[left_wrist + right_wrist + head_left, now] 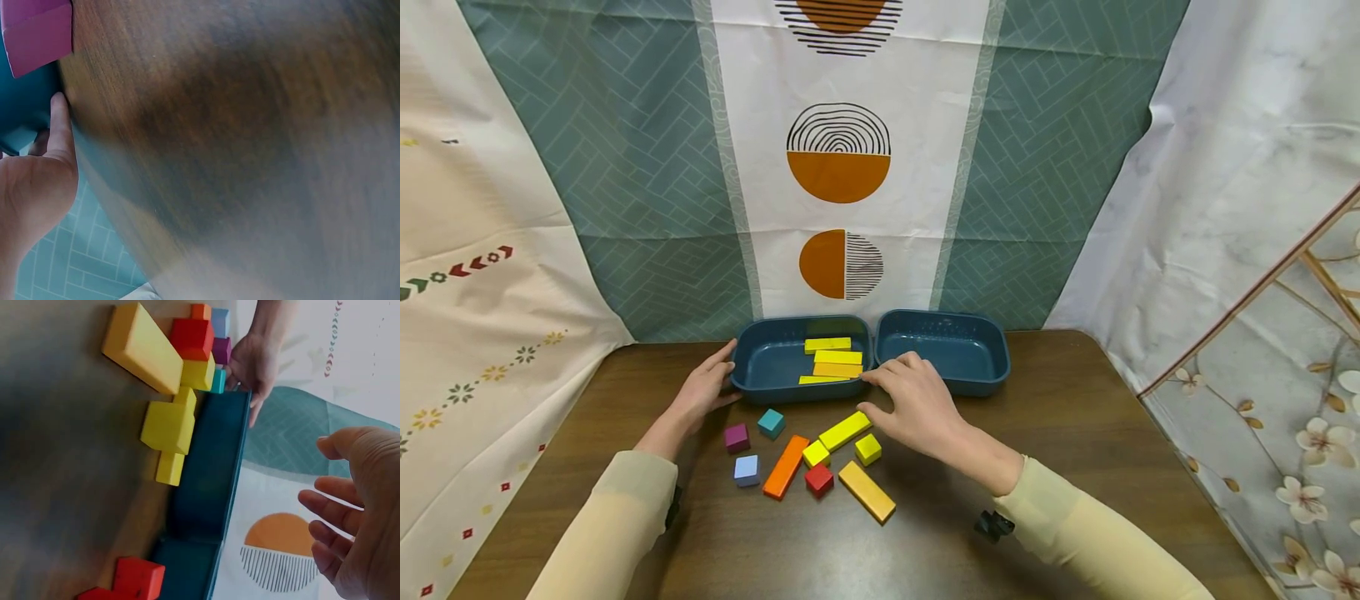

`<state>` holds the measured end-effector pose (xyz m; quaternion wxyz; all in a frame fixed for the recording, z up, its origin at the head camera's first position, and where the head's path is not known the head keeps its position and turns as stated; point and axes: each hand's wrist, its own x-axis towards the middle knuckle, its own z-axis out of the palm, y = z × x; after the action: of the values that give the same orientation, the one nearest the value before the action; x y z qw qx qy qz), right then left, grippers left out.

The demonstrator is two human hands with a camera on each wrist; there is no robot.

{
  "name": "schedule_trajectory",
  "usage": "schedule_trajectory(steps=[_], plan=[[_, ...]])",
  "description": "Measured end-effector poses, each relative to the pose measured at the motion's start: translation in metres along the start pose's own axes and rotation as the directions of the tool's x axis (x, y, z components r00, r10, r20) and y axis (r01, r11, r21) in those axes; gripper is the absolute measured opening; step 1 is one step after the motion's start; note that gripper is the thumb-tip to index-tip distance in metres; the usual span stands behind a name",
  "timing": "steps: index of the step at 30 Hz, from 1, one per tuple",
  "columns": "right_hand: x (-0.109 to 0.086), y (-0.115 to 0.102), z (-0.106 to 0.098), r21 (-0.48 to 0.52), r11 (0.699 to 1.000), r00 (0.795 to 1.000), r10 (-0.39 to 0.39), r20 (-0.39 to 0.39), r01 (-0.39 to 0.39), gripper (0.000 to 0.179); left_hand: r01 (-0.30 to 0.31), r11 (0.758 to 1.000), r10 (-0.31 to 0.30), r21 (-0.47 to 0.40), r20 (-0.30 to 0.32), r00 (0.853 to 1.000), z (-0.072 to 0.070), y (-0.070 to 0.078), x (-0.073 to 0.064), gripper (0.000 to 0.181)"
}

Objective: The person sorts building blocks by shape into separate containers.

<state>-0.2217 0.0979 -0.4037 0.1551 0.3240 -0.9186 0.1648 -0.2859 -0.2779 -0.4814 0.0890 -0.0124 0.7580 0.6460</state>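
My left hand point(700, 387) rests against the left end of the left blue tray point(775, 395), its fingers spread along the wall. In the left wrist view one finger of the left hand point(37, 187) lies straight beside the tray. My right hand point(917, 404) hovers over that tray's front right corner, fingers loosely bent. The right wrist view shows the right hand point(356, 506) with nothing in it. Inside the tray lie several yellow bars point(827, 344) and an amber bar point(837, 370). A yellow bar point(844, 432) lies on the table near the right thumb.
A second blue tray point(992, 382) adjoins on the right. Before the trays lie an orange bar point(786, 467), an amber plank point(867, 492), and purple point(737, 437), teal point(771, 423), light blue point(747, 471), red point(819, 480) and yellow cubes point(868, 449). Red blocks point(139, 578) show in the right wrist view.
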Motion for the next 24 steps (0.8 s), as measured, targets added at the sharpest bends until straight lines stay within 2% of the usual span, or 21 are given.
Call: schedule_trajectory(steps=[16,24], plan=[[-0.055,-0.001,-0.008,-0.012,0.999,0.998,-0.05,-0.024,0.05,0.043,-0.006,1.0,0.007,-0.015,0.005,1.0,0.0,-0.001,0.001,0.057],[-0.075,-0.005,-0.006,-0.011,0.998,0.997,-0.061,0.055,0.062,0.043,-0.01,1.0,0.01,-0.008,-0.006,1.0,0.0,-0.003,0.0,0.057]])
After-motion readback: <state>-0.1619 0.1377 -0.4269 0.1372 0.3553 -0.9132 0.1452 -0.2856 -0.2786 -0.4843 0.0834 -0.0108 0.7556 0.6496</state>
